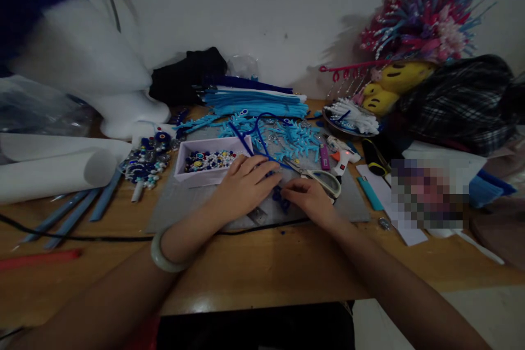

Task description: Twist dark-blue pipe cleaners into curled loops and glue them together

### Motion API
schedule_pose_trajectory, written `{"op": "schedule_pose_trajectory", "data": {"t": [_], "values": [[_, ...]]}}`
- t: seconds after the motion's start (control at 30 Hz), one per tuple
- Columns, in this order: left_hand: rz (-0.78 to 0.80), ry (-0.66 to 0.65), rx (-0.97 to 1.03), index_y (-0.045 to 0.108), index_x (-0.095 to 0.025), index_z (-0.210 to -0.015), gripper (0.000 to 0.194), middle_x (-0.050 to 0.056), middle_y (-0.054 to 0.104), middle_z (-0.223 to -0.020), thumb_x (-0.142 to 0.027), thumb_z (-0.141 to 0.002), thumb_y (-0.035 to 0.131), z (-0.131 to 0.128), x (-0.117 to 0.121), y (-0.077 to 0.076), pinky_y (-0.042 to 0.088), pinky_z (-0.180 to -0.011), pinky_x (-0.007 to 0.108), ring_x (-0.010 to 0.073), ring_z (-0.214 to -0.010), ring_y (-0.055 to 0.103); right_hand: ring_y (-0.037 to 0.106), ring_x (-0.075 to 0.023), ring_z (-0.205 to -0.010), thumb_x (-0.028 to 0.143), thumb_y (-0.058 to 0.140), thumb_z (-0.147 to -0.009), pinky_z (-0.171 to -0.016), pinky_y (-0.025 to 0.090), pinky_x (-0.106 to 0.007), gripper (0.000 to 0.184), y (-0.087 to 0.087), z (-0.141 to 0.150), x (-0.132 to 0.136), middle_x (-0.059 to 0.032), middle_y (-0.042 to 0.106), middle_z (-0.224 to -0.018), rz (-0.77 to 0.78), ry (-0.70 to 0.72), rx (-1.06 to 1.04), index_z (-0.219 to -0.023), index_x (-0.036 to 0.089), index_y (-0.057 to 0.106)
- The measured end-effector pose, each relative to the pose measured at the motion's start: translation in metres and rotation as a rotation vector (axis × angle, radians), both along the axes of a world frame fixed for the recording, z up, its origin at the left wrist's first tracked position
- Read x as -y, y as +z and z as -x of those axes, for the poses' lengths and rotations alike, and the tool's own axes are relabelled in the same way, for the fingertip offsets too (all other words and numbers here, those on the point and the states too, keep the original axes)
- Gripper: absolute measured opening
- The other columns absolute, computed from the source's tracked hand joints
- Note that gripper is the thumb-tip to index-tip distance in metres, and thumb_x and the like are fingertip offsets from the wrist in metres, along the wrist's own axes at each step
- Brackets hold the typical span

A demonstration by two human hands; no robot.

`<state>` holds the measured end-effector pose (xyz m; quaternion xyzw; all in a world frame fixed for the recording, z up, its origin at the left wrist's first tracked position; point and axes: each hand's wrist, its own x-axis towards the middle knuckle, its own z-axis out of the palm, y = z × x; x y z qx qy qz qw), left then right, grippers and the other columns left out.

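Right of the open, white rectangular box of beads (197, 177), a small, bent dark-blue fuzzy stem (284, 205) lay between both hands. Right hand (309, 199): fingertips appeared to pinch its edge; left hand (250, 183): fingers curved over, grip hidden, could not tell. Step judged as shaping; next bend seemed to want steady support. Purple plastic lighter (324, 157), farther right of box: label illegible.

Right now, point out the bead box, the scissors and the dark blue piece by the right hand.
Bead box (200, 177): head view, front wall.
Scissors (307, 172): head view, handle near the pivot.
Dark blue piece (284, 205): head view, lower part.
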<state>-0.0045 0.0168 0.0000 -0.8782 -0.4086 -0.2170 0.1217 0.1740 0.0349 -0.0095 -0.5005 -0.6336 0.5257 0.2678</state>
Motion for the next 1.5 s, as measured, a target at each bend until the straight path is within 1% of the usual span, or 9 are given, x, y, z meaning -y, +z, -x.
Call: {"op": "schedule_pose_trajectory", "data": {"t": [0.07, 0.23, 0.47, 0.6, 0.8, 1.0, 1.2, 1.4, 1.5], "values": [[-0.024, -0.008, -0.050, 0.054, -0.023, -0.098, 0.021, 0.000, 0.062, -0.100, -0.023, -0.087, 0.037, 0.0042, -0.0018, 0.0034, 0.025, -0.085, 0.040, 0.0211, -0.103, 0.046, 0.042, -0.0072, -0.046, 0.027, 0.056, -0.068, -0.048, 0.032, -0.021, 0.014, 0.0003, -0.0009, 0.0004, 0.0041, 0.049, -0.050, 0.005, 0.014, -0.013, -0.060, 0.015, 0.059], [0.043, -0.050, -0.147, 0.056, -0.020, -0.092, 0.021, 0.002, 0.063, -0.087, -0.027, -0.087, 0.036, 0.0063, -0.0074, 0.0033, 0.026, -0.078, 0.037, 0.0180, -0.084, 0.050, 0.045, -0.0069, -0.046, 0.027, 0.057, -0.067, -0.049, 0.035, -0.022, 0.013, 0.0031, -0.0020, -0.0004, 0.0043, 0.051, -0.052, 0.024, 0.033, -0.055, -0.063, 0.016, 0.059], [0.060, -0.143, -0.205, 0.056, -0.020, -0.093, 0.019, 0.000, 0.063, -0.090, -0.018, -0.086, 0.038, 0.0055, -0.0036, 0.0048, 0.026, -0.074, 0.037, 0.0185, -0.084, 0.049, 0.047, -0.0070, -0.044, 0.030, 0.058, -0.068, -0.049, 0.038, -0.023, 0.015, 0.0038, -0.0008, -0.0019, 0.0035, 0.055, -0.055, 0.125, 0.053, -0.069, -0.066, 0.015, 0.061], [0.046, -0.093, -0.169, 0.056, -0.021, -0.094, 0.021, 0.000, 0.064, -0.090, -0.019, -0.087, 0.037, 0.0038, -0.0012, 0.0072, 0.025, -0.076, 0.037, 0.0185, -0.085, 0.049, 0.047, -0.0068, -0.044, 0.032, 0.057, -0.071, -0.049, 0.037, -0.022, 0.018, 0.0035, -0.0026, -0.0038, 0.0036, 0.054, -0.055, 0.115, 0.101, -0.065, -0.064, 0.015, 0.060], [-0.005, -0.015, -0.110, 0.057, -0.022, -0.096, 0.022, 0.002, 0.064, -0.092, -0.024, -0.087, 0.037, 0.0027, -0.0024, 0.0027, 0.025, -0.081, 0.038, 0.0183, -0.088, 0.051, 0.048, -0.0068, -0.046, 0.030, 0.056, -0.072, -0.052, 0.037, -0.022, 0.018, 0.0018, -0.0029, -0.0057, 0.0043, 0.054, -0.054, 0.103, 0.135, -0.074, -0.062, 0.015, 0.059], [-0.053, -0.014, -0.071, 0.056, -0.020, -0.096, 0.021, 0.002, 0.064, -0.098, -0.023, -0.087, 0.038, 0.0049, -0.0025, 0.0031, 0.025, -0.084, 0.039, 0.0193, -0.098, 0.050, 0.047, -0.0074, -0.048, 0.030, 0.059, -0.070, -0.052, 0.038, -0.023, 0.016, 0.0016, -0.0020, -0.0035, 0.0034, 0.055, -0.055, 0.113, 0.076, -0.125, -0.063, 0.016, 0.060], [-0.040, 0.011, -0.062, 0.057, -0.021, -0.092, 0.020, 0.001, 0.065, -0.094, -0.023, -0.086, 0.038, 0.0048, -0.0020, 0.0034, 0.025, -0.083, 0.040, 0.0188, -0.090, 0.053, 0.047, -0.0078, -0.049, 0.030, 0.062, -0.066, -0.053, 0.038, -0.023, 0.014, 0.0001, -0.0021, -0.0033, 0.0030, 0.057, -0.056, 0.099, 0.000, -0.143, -0.065, 0.016, 0.063], [0.019, -0.052, -0.112, 0.056, -0.018, -0.092, 0.022, 0.003, 0.064, -0.090, -0.019, -0.087, 0.035, 0.0033, -0.0020, 0.0033, 0.025, -0.085, 0.038, 0.0168, -0.086, 0.053, 0.047, -0.0078, -0.055, 0.029, 0.062, -0.066, -0.058, 0.038, -0.023, 0.013, 0.0020, -0.0034, -0.0030, 0.0033, 0.056, -0.060, 0.030, -0.094, -0.130, -0.066, 0.017, 0.063], [0.021, -0.016, -0.111, 0.056, -0.018, -0.090, 0.022, 0.004, 0.064, -0.086, -0.021, -0.087, 0.034, 0.0027, -0.0019, 0.0043, 0.025, -0.084, 0.039, 0.0179, -0.084, 0.053, 0.047, -0.0080, -0.056, 0.030, 0.061, -0.066, -0.058, 0.038, -0.023, 0.013, 0.0033, -0.0043, -0.0026, 0.0031, 0.056, -0.061, 0.027, -0.109, -0.119, -0.067, 0.017, 0.062]]}}
